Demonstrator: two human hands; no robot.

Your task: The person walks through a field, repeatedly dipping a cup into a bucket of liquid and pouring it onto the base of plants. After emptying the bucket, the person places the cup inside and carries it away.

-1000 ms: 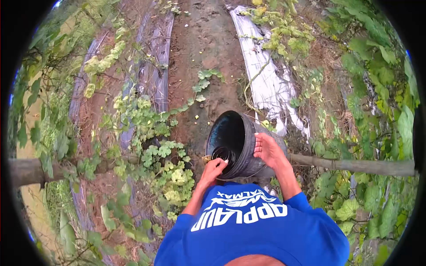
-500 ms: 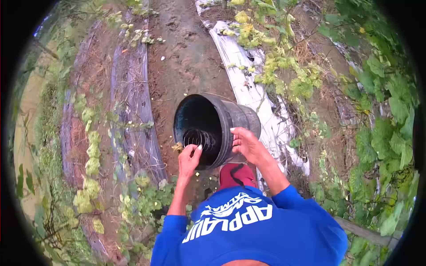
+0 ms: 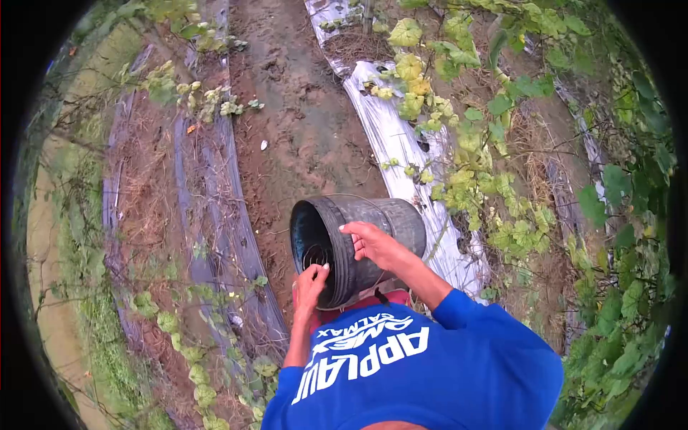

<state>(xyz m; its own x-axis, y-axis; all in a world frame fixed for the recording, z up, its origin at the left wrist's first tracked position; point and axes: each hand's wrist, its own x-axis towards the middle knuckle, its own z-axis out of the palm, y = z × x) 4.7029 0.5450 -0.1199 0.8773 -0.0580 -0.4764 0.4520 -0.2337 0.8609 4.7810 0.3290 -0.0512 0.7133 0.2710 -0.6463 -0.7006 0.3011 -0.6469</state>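
A black plastic bucket (image 3: 376, 218) lies tilted on its side in front of my legs, its mouth facing left. Inside it, dark coiled loops (image 3: 315, 255) show near the lower wall. At the mouth's lower rim is my left hand (image 3: 311, 283), thumb and fingers pinched together; what they hold, if anything, is hidden. My right hand (image 3: 376, 244) overlaps the outer wall just behind the rim, its fingers loosely stretched and nothing within them. A thin wire handle (image 3: 351, 195) arches along the bucket's upper side.
A bare soil path (image 3: 294, 122) runs ahead between planted rows. Silvery plastic mulch (image 3: 383, 115) edges the right row, and greyish mulch (image 3: 222, 165) covers the left one. Leafy vines (image 3: 494, 193) hang on the right. A small white piece (image 3: 264, 145) lies on the soil.
The bucket and both hands sit lower in view as the camera shifts. The bucket's mouth has turned further leftward. A yellow-brown bit beside my left fingers no longer shows.
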